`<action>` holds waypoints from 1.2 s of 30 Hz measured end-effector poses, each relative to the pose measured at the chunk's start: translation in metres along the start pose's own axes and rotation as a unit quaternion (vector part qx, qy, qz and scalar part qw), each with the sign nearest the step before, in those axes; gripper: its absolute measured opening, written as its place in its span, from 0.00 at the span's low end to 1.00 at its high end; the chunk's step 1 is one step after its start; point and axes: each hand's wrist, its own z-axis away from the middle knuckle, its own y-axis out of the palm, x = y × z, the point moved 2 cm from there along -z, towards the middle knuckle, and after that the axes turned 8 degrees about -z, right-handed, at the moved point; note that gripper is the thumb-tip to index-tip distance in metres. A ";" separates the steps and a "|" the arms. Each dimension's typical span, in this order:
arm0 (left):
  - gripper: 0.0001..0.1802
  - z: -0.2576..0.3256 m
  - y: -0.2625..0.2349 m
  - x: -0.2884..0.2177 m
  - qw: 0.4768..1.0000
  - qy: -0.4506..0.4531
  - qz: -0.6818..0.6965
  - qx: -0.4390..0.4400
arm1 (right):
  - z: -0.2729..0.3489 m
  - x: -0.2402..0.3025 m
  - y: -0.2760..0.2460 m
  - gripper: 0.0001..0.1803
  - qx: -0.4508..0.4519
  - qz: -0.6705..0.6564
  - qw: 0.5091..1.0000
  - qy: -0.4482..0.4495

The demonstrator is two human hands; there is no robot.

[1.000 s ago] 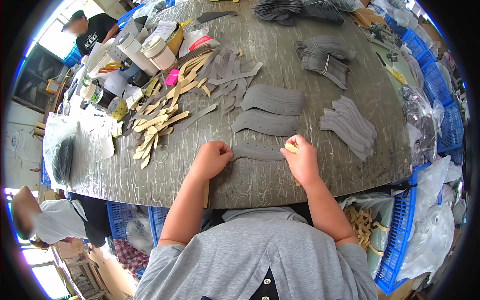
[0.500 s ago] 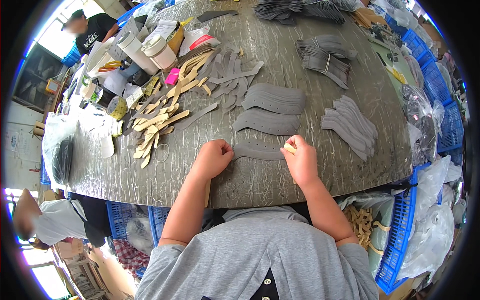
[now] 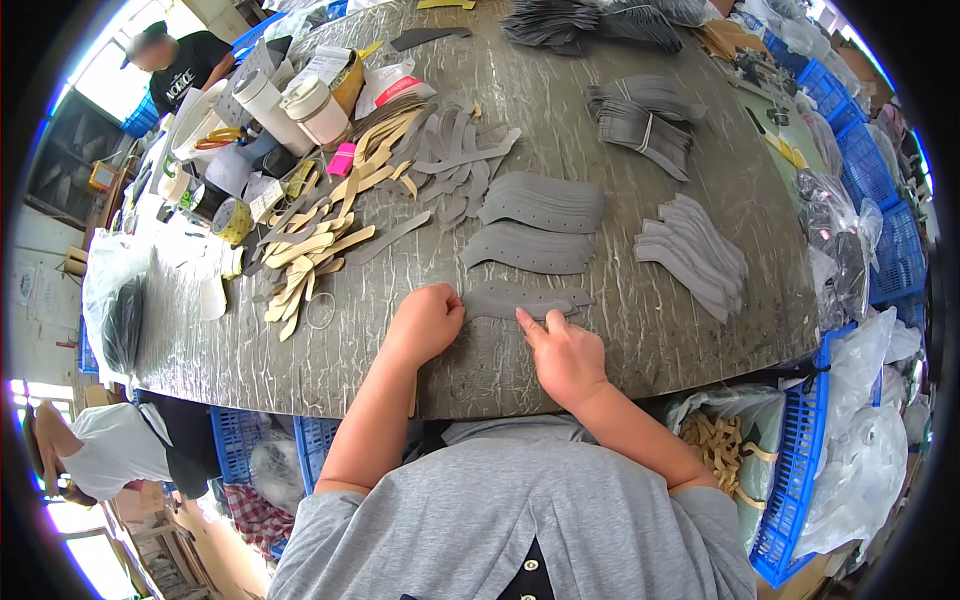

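A grey curved material piece (image 3: 535,298) with a row of small holes lies flat on the table before me. My left hand (image 3: 428,320) is closed at its left end, with the fingertips at that edge. Over its lower edge my right hand (image 3: 568,355) has its index finger stretched out and touching the piece. The other right fingers are curled, and their inner side is hidden. Just beyond lie two fanned stacks of similar holed pieces, a nearer stack (image 3: 530,248) and a farther stack (image 3: 542,200).
Left of the stacks are beige and grey strips (image 3: 315,245) in a heap, with jars (image 3: 315,108) behind. To the right lie fanned grey pieces (image 3: 692,255) and a tied grey bundle (image 3: 640,120). A blue crate (image 3: 800,460) stands by the table edge. Two other people are at left.
My right hand has moved left from the piece's right end and stretched its index finger onto the lower edge. The pale yellow bit in its fingers no longer shows. My left hand stays nearly in place.
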 end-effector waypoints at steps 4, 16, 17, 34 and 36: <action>0.08 0.007 0.003 0.001 0.998 0.034 -0.003 -0.047 | 0.005 0.000 -0.002 0.20 -0.020 -0.019 0.999 -0.019; 0.16 0.034 -0.015 -0.046 0.969 0.034 0.245 -0.027 | -0.010 -0.019 -0.070 0.15 -0.104 -0.052 0.992 0.040; 0.19 0.033 -0.018 -0.043 0.971 0.032 0.233 -0.039 | -0.009 -0.039 -0.083 0.15 -0.124 -0.021 0.988 0.084; 0.56 0.055 -0.032 -0.115 0.907 0.394 -0.021 -0.144 | -0.018 0.027 -0.049 0.07 0.063 -0.601 0.794 0.062; 0.59 0.054 -0.028 -0.110 0.910 0.388 -0.006 -0.149 | -0.017 0.026 -0.047 0.07 0.072 -0.597 0.795 0.074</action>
